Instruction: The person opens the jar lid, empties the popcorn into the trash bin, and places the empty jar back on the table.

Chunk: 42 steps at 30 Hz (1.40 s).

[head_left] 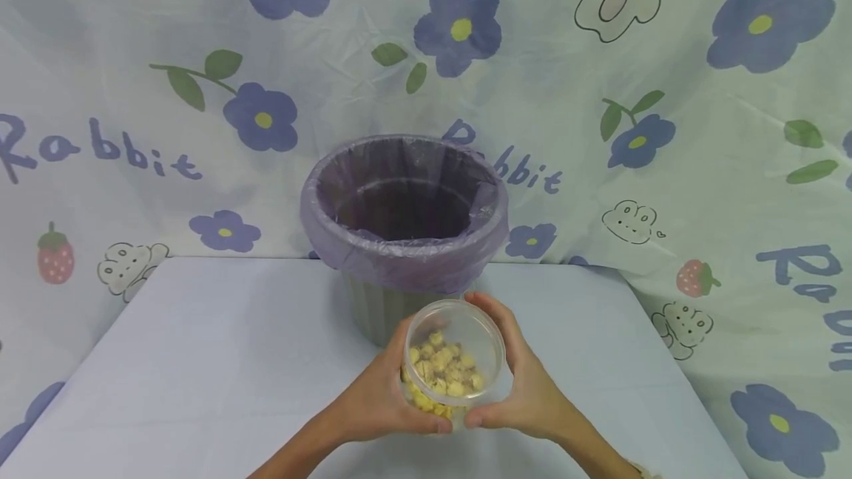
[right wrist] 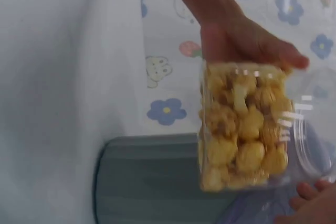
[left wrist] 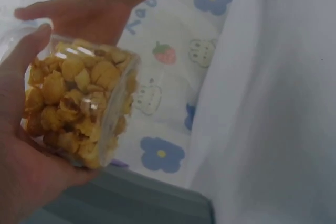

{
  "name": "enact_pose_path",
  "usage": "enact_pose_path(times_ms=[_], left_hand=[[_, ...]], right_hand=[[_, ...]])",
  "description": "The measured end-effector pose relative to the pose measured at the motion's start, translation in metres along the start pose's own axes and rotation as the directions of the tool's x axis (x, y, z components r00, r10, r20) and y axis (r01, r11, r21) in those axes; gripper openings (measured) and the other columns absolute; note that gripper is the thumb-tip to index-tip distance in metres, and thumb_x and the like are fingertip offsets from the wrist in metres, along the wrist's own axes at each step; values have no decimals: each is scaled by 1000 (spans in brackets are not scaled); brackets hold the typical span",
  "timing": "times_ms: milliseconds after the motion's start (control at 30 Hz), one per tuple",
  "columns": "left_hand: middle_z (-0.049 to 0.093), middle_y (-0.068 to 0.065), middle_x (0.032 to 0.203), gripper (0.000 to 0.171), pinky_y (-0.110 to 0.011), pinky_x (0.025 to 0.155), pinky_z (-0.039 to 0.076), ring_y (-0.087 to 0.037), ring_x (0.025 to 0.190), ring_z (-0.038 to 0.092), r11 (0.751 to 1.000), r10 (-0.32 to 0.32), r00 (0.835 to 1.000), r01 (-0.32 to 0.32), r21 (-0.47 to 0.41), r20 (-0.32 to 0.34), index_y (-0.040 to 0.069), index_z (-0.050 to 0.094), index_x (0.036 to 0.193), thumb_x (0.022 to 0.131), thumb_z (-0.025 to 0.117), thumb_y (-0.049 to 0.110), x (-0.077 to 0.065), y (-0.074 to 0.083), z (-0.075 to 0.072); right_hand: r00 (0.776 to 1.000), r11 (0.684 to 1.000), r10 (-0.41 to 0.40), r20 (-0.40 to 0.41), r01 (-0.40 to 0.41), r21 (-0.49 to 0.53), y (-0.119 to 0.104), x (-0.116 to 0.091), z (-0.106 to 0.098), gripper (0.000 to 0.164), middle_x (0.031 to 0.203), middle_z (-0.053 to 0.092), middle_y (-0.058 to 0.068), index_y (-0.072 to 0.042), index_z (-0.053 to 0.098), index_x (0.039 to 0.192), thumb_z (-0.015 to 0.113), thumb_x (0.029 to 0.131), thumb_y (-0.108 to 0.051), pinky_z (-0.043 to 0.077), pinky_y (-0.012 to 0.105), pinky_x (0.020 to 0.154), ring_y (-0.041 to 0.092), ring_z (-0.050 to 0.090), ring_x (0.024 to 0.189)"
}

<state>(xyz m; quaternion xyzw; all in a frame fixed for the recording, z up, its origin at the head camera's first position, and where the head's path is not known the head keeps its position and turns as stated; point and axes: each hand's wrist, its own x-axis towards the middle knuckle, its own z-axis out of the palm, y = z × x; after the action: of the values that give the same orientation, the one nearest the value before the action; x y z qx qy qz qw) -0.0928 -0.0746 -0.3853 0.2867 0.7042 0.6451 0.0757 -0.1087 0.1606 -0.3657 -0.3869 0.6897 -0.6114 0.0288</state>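
Both hands are at a clear plastic jar (head_left: 489,350) of yellow popcorn (head_left: 442,368), in front of the bin in the head view. Its round rim faces up toward the head camera. My left hand (head_left: 379,398) grips the jar's left side, thumb low along its front. On the other side my right hand (head_left: 526,383) curves round it, fingertips right at the rim and thumb near the base. Popcorn shows through the jar's wall (left wrist: 79,98) in the left wrist view. In the right wrist view, fingers of the right hand (right wrist: 312,205) appear at the lower right corner.
Behind the jar a grey-green ribbed bin (head_left: 373,309) stands on a white-covered table (head_left: 220,361). A thin purple bag (head_left: 406,261) lines it and folds over its rim. A cloth (head_left: 359,35) printed with flowers and rabbits hangs behind and at the sides.
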Motion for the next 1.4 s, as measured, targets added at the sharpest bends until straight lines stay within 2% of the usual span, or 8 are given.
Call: enact_pose_path(times_ms=[200,500,733,933,1067,1200,1300,1400], left_hand=[[39,-5,148,114,-48,108,37,-25,129,45,1000,1,999,0,23,-49,29,22,153,66,94,20,2,-2,4],[43,-6,143,112,-40,104,41,-27,124,48,1000,-9,999,9,-7,49,29,22,153,67,93,16,-1,1,-1],[39,-3,147,113,-36,108,37,-27,132,41,999,-46,999,46,-8,12,30,22,154,67,93,16,-6,1,-9],[39,-3,148,114,-35,107,38,-28,133,40,998,-51,998,53,43,-37,30,24,153,65,95,16,-14,5,-19],[40,-4,149,115,-32,107,37,-28,133,40,996,-63,996,66,58,-61,31,25,153,64,95,16,-19,7,-25],[41,-2,149,115,-31,107,36,-27,133,39,994,-77,994,83,77,-78,32,25,153,64,95,18,-24,9,-30],[41,-1,148,114,-29,107,36,-26,133,39,993,-73,994,80,83,-86,31,25,153,65,95,18,-28,8,-34],[41,-2,148,113,-27,106,37,-26,132,40,994,-56,994,64,90,-89,29,25,153,66,95,17,-33,6,-38]], right_hand=[[990,993,87,-108,-95,-73,-6,0,10,109,155,36,7,-18,25,156,92,70,-24,40,59,100,43,41,130],[1000,989,6,26,-10,150,-2,0,-4,96,152,33,25,-4,23,155,80,85,-36,42,43,105,35,39,134],[996,995,-22,-90,30,98,5,-4,-25,97,152,36,20,-2,25,154,79,85,-44,34,31,112,24,38,138],[987,994,-33,-156,48,96,17,-15,-50,92,157,32,16,1,23,154,78,89,-34,25,30,116,21,29,145],[977,998,38,-210,-28,51,23,-27,-66,87,157,30,13,-3,23,155,77,90,-22,28,24,113,15,29,144],[945,978,160,-286,-191,-84,35,-42,-81,87,157,26,14,-9,22,156,73,86,-4,29,18,110,21,27,144],[908,925,255,-332,-329,-190,49,-54,-92,88,158,22,17,-10,20,156,71,85,-2,26,40,117,35,20,145],[863,852,348,-367,-454,-260,66,-67,-104,88,159,18,20,-11,16,156,72,88,-12,18,70,109,48,15,144]])
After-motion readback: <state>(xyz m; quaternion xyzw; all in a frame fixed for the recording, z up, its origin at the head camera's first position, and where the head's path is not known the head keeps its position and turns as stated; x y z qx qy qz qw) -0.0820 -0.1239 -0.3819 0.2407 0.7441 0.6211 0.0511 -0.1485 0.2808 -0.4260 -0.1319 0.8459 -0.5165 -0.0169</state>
